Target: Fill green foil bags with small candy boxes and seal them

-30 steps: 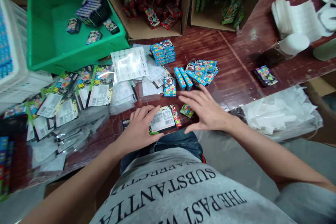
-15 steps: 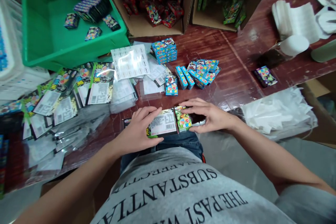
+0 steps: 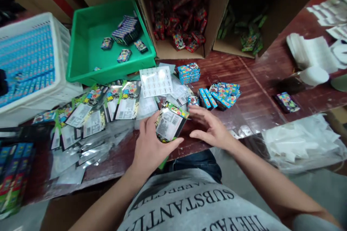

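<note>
My left hand [image 3: 151, 140] grips a printed packet [image 3: 170, 122] with a white barcode label, thumb along its lower edge and fingers at the left side. Green and yellow print shows at the packet's upper right edge; whether that is a box inside is hard to tell. Just right of the packet, my right hand [image 3: 211, 130] is open, its fingers apart and nothing visible in them. Beyond that hand lie several small blue boxes [image 3: 226, 94], and one more blue box [image 3: 193, 101] is partly hidden behind its fingertips. A stack of blue boxes [image 3: 189, 73] stands farther back.
Flat printed packets [image 3: 127, 101] and a sticker sheet [image 3: 156, 81] lie to the left. Behind are a green bin [image 3: 108, 68], a white basket [image 3: 61, 57] and cardboard boxes [image 3: 181, 53]. At right are a purple box [image 3: 287, 101] and a bag of white pieces [image 3: 303, 140].
My left hand has lifted and tilted the packet off the table's front edge. My right hand has let go of the green box at the packet's end and opened. The view has shifted left.
</note>
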`<state>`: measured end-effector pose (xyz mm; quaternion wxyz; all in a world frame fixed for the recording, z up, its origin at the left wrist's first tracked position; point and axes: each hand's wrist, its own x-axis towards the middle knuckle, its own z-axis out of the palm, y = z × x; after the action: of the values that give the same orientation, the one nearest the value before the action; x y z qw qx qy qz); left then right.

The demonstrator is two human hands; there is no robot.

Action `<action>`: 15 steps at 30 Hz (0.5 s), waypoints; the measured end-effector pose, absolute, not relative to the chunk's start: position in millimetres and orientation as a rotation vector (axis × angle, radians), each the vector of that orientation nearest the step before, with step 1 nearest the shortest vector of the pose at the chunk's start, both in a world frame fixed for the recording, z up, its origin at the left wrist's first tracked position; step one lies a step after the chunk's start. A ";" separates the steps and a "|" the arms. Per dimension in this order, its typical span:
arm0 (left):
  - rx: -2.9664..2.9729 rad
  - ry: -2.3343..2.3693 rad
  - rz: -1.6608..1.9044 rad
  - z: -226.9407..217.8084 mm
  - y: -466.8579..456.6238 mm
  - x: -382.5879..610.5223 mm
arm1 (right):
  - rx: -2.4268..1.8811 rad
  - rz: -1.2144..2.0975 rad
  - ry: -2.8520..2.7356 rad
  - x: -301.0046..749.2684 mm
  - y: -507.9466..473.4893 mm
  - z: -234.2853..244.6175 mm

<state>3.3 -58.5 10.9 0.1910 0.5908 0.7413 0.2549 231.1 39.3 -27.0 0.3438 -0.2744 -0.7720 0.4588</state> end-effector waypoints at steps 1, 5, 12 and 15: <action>1.576 2.064 0.798 11.1 -56.5 4.4 | -0.739 1.261 -1.896 221.4 36.7 -27.7; 1.248 1.693 1.131 2.2 -52.0 2.6 | -0.786 1.417 -1.745 193.2 38.5 -25.5; 1.029 1.439 1.157 -2.8 -48.9 -28.0 | -0.781 1.544 -1.935 181.0 54.7 -11.0; 0.967 1.421 1.141 -5.9 -48.4 -43.5 | -0.840 1.574 -1.833 170.5 45.3 -16.1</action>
<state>-43.5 -48.4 -5.9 0.5135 0.4023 0.5911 0.4745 170.5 45.3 -16.1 0.2877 -0.3146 -0.6861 0.5895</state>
